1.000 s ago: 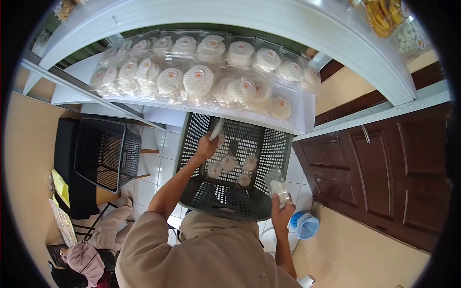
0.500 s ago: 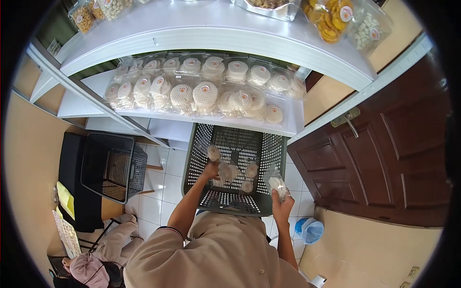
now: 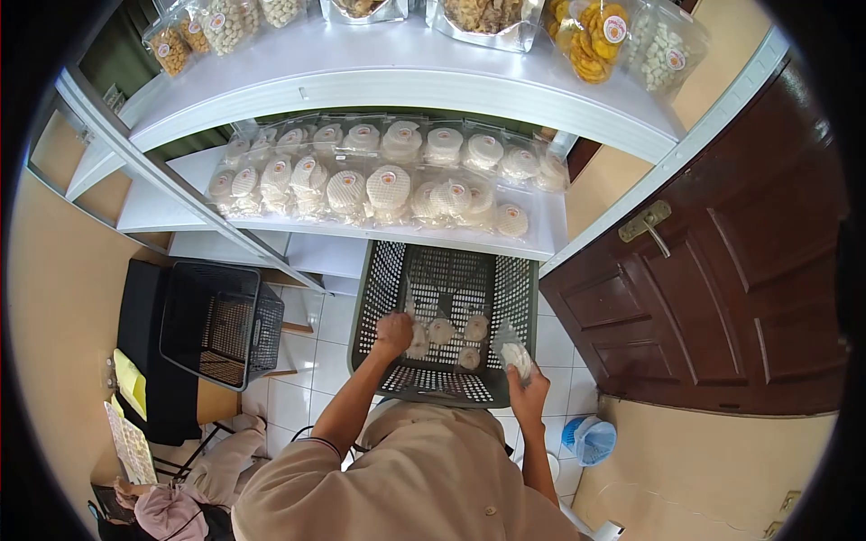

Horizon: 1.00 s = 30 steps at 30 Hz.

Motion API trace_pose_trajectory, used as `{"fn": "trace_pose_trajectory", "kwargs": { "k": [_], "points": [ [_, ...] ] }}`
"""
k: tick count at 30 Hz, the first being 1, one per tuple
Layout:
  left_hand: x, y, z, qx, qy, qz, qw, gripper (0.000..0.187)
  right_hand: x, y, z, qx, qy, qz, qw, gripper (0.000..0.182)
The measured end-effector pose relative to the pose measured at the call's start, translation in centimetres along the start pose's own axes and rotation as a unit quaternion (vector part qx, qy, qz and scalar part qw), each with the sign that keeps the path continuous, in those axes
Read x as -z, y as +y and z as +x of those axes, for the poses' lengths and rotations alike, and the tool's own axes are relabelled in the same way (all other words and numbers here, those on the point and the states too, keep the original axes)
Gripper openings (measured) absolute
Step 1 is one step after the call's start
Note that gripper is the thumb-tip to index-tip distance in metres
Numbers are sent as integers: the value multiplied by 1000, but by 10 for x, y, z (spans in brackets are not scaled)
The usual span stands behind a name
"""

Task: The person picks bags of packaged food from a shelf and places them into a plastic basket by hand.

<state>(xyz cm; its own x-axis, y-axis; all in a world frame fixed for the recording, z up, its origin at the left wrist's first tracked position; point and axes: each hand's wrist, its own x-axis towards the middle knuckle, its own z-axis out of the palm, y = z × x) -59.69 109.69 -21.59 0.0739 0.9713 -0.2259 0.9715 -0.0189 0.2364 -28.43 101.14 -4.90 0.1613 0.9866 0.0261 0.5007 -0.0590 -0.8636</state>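
Note:
My right hand (image 3: 530,389) is closed around a clear plastic packet of pale round crackers (image 3: 516,358), tilted over the right front corner of a dark green perforated basket (image 3: 374,287). Inside the basket's left side, my left hand (image 3: 394,333) is a fist with clear film beside it. It appears to grip a clear packet of crackers (image 3: 418,343), partly hidden by the fingers. Several similar packets (image 3: 475,327) lie on the basket floor to its right. Behind the basket, rows of labelled packets of white crackers (image 3: 388,187) stand on the shelf (image 3: 298,227).
Bagged snacks (image 3: 591,45) line the upper shelf (image 3: 388,77). A black basket (image 3: 212,316) stands at left on a black-covered surface. A seated person (image 3: 176,505) is at lower left. On the right are a brown door (image 3: 722,270) and a blue-lined bin (image 3: 591,440).
The view has shifted slightly. The packet that stuck up above my left hand no longer shows there, and that hand is now a fist. My right hand still holds its packet.

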Motion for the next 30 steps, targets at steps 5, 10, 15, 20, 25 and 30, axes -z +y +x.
{"fn": "trace_pose_trajectory", "kwargs": {
  "k": [5,10,15,20,25,30],
  "points": [
    [30,26,-4,57,-176,-486,854,40,-9,5,3,0,-13,11,1000,25],
    [-58,-12,-25,-128,-44,-222,966,57,-19,19,18,-12,-66,-38,997,27],
    [36,13,-59,56,-108,-292,948,56,-41,21,43,150,-97,-155,972,34],
    [54,8,-66,-5,19,-345,938,41,-48,-21,135,187,-165,-175,952,60],
    [124,46,-40,-71,41,-423,902,30,-48,-79,214,283,15,-254,925,61],
    [192,65,-16,-135,150,-401,893,26,-52,-29,186,301,54,-355,883,55]
  ]
}}
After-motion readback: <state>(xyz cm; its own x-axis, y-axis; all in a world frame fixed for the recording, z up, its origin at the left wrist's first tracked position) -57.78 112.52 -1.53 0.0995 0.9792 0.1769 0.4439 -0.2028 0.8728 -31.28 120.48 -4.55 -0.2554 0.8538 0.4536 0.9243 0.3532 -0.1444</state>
